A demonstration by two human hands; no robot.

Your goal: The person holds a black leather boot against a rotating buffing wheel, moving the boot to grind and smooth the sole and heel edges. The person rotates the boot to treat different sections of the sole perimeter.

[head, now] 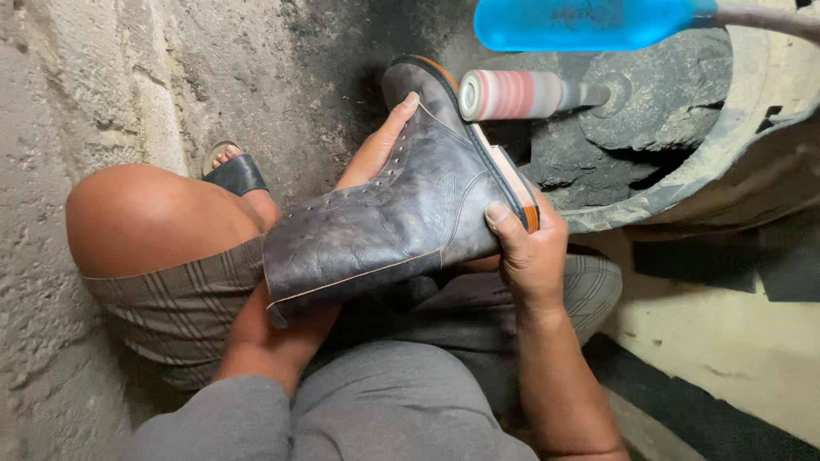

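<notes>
The person sits low, knees bent. The right hand (525,248) grips the heel of a dark boot (401,213). The left hand (376,149) wraps under it, thumb on the laces side, so the boot stays steady. The sole (504,175) is turned toward a pink spinning roller (512,94), touching it. A blue tube (589,21) hangs above.

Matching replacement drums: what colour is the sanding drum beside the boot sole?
Pink-and-white banded sanding drum, head view.
</notes>
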